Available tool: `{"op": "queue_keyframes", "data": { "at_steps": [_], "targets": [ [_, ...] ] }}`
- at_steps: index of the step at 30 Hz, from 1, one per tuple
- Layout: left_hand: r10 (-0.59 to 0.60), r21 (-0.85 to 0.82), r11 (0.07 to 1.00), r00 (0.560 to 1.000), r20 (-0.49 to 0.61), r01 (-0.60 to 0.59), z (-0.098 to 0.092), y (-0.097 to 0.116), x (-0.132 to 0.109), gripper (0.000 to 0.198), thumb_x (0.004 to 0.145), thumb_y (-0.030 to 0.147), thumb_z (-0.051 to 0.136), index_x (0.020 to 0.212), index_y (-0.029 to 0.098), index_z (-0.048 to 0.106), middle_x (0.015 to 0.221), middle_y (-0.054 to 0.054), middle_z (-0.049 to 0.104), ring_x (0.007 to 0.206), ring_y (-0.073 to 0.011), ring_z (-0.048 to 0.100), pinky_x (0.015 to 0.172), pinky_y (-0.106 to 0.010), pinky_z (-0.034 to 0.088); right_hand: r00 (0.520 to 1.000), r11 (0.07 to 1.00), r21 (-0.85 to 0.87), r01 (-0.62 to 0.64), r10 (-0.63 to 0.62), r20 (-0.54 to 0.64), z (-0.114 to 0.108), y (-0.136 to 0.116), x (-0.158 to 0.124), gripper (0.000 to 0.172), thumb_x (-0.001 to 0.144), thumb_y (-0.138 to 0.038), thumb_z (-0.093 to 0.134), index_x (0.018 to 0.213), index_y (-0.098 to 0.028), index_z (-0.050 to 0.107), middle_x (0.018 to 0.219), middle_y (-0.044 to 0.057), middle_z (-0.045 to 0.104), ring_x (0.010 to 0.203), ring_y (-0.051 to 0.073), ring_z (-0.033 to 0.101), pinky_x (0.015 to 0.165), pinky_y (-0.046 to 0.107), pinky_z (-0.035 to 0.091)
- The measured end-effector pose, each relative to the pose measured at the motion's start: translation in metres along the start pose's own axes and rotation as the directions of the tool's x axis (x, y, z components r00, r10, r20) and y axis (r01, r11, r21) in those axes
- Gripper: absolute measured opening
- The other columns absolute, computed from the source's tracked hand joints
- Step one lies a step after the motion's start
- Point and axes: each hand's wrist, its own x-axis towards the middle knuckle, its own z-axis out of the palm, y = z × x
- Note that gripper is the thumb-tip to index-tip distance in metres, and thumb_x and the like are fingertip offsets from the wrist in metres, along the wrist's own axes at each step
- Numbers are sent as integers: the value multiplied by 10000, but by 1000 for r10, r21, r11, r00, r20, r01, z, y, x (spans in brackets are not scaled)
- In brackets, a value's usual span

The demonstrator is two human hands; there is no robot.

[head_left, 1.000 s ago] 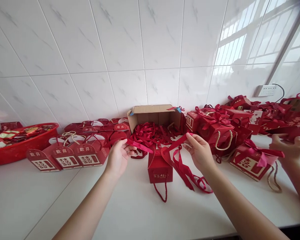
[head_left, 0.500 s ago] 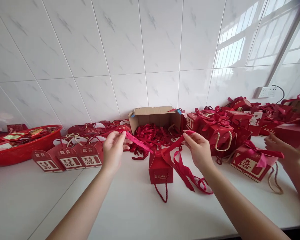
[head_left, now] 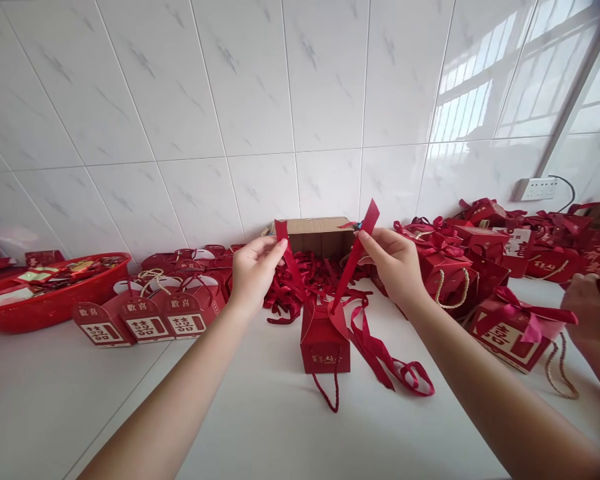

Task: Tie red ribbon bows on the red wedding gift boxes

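Note:
A small red gift box [head_left: 326,340] stands upright on the white table [head_left: 260,413], its dark red cord handle hanging in front. A red ribbon [head_left: 350,270] runs from the box top up to both hands. My left hand [head_left: 260,267] pinches one end between thumb and fingers, above and left of the box. Above and right of it, my right hand [head_left: 387,260] pinches the other end, whose tip sticks up past the fingers. Loose ribbon [head_left: 380,357] lies curled on the table right of the box.
Behind stands a cardboard carton [head_left: 320,227] with red ribbons. Red boxes [head_left: 145,327] and a red basin [head_left: 65,303] are at the left. Tied boxes [head_left: 513,333] are piled at the right, beside another person's hand [head_left: 593,313]. A tiled wall closes the back.
Both my hands have moved up and closer together, so the ribbon ends now rise more steeply from the box. At the right, the other person's hands have shifted, and the box they held is out of view.

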Motion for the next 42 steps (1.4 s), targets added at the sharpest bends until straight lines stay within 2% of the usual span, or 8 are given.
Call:
{"op": "queue_keyframes", "data": {
  "at_steps": [7, 18, 21, 24, 32, 36, 38, 42],
  "targets": [
    [-78, -67, 994, 996, 47, 81, 16, 5, 6, 221, 695, 396, 716, 722, 179, 681, 564, 37, 478, 481, -71, 366, 424, -209, 257, 991, 999, -15, 33, -31, 131, 10, -4, 12, 253, 746, -423, 681, 802, -176, 686, 688, 5, 629, 648, 131, 565, 618, 276, 467],
    [-54, -104, 992, 988, 143, 69, 21, 4, 5, 265, 696, 434, 722, 771, 180, 713, 731, -10, 662, 632, -122, 543, 544, -227, 391, 983, 990, 127, -62, 39, 178, 12, 1, 18, 230, 740, -432, 680, 780, -205, 684, 755, -7, 669, 708, 123, 610, 676, 266, 495],
    [-30, -138, 988, 970, 241, 65, 21, 6, 3, 273, 739, 448, 686, 803, 183, 683, 766, -25, 691, 710, -151, 611, 656, -259, 470, 979, 987, 119, -106, 82, 186, 14, -1, 19, 244, 750, -422, 671, 793, -183, 657, 706, 3, 667, 661, 129, 631, 678, 288, 520],
    [-31, -83, 994, 927, 373, 67, 22, 10, 2, 278, 763, 461, 662, 821, 189, 664, 687, -10, 673, 626, -137, 606, 619, -257, 478, 959, 985, 50, -164, 147, 244, 19, -7, 19, 229, 764, -388, 651, 817, -168, 617, 639, -2, 650, 556, 127, 620, 566, 271, 510],
    [-1, 118, 991, 896, 445, -57, 24, 20, 5, 242, 702, 389, 725, 707, 151, 680, 592, -7, 621, 541, -118, 552, 550, -243, 455, 865, 997, -71, -31, 62, 499, 19, -13, 12, 227, 801, -336, 606, 911, -152, 681, 558, -40, 570, 457, 77, 481, 440, 207, 375],
    [-85, -27, 993, 849, 521, 115, 19, 15, 6, 206, 720, 301, 708, 855, 163, 636, 725, -15, 661, 673, -147, 636, 658, -267, 490, 898, 987, -115, 110, -49, 438, 13, 3, 15, 264, 862, -384, 537, 943, -195, 704, 707, 9, 668, 576, 128, 583, 547, 262, 471],
    [-147, -121, 961, 832, 535, 247, 17, 12, 6, 219, 732, 247, 683, 918, 173, 594, 757, -5, 652, 720, -161, 660, 686, -278, 495, 850, 932, -173, 319, -200, 487, 8, 9, 18, 236, 889, -314, 510, 981, -232, 710, 858, 29, 704, 763, 163, 633, 706, 303, 507],
    [-269, -193, 885, 805, 528, 423, 13, 10, 6, 190, 742, 184, 663, 905, 172, 566, 709, 26, 594, 644, -116, 620, 620, -240, 482, 601, 617, -268, 740, -427, 675, -1, 14, 22, 311, 925, -176, 427, 1046, -246, 705, 979, 54, 704, 926, 199, 601, 826, 357, 493]
  ]
}}
